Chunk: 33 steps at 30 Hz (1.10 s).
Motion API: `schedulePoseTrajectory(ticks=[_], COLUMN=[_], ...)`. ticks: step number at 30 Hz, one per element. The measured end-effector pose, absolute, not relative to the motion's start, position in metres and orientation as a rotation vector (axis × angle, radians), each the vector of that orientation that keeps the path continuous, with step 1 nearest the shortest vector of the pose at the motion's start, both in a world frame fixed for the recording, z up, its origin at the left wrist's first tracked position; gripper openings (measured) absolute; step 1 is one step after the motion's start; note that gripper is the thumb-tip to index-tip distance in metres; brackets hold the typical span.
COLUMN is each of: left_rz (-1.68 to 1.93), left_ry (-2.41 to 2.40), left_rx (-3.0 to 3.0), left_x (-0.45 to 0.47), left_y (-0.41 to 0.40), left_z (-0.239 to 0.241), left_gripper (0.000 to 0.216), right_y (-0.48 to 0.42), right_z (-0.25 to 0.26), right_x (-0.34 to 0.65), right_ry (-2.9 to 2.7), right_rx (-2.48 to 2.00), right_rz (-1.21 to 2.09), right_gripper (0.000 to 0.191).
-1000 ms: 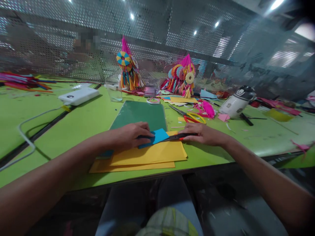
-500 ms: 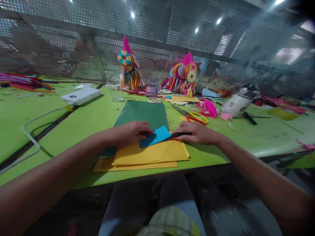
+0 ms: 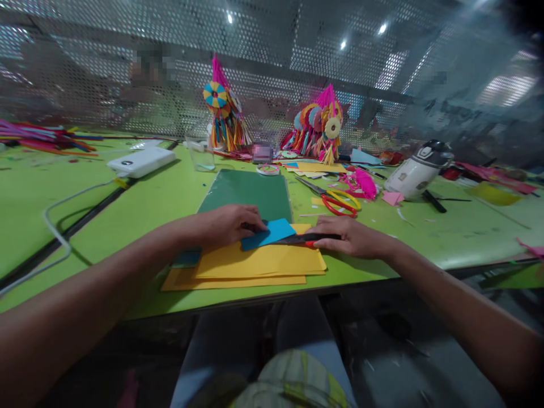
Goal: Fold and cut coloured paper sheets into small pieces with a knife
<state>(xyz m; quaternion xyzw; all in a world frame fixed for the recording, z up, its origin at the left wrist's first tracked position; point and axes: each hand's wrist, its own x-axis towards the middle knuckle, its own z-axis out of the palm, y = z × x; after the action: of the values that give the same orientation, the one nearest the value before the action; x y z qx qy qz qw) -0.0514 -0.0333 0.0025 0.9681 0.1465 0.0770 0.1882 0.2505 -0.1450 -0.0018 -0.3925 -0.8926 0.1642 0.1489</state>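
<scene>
My left hand [image 3: 236, 224] is closed on the left end of a blue paper piece [image 3: 278, 231], thumb and fingers pinching its edge. The blue piece lies over a stack of yellow paper sheets [image 3: 259, 263] at the table's front edge. My right hand [image 3: 351, 235] is wrapped round a slim black-and-red tool [image 3: 321, 237]. The tool's narrow dark end points left and reaches the blue piece's lower right edge. Its exact kind is unclear. A green board [image 3: 250, 192] lies partly under the yellow sheets.
Scissors [image 3: 334, 199] with red and yellow handles lie beyond my right hand. A white bottle [image 3: 419, 173] stands at right, a cabled white power bank [image 3: 142, 162] at left. Colourful paper hangings [image 3: 219, 113] stand at the back before a perforated metal panel [image 3: 263, 62].
My right hand has moved slightly right and nearer me with the tool, and more of the tool's dark end shows. My left hand still holds the blue paper in nearly the same place.
</scene>
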Motion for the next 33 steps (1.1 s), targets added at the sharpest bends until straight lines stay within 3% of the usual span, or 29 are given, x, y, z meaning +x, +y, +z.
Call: schedulePoseTrajectory(ticks=[33], left_rz=[0.234], left_ry=[0.397], left_rx=[2.699], left_x=[-0.052], left_y=[-0.034], left_z=[0.0], left_gripper=[0.028], right_y=[-0.17], right_z=[0.002], right_x=[0.228], right_ry=[-2.438], right_rx=[-1.075], right_rz=[0.54], right_gripper=[0.03])
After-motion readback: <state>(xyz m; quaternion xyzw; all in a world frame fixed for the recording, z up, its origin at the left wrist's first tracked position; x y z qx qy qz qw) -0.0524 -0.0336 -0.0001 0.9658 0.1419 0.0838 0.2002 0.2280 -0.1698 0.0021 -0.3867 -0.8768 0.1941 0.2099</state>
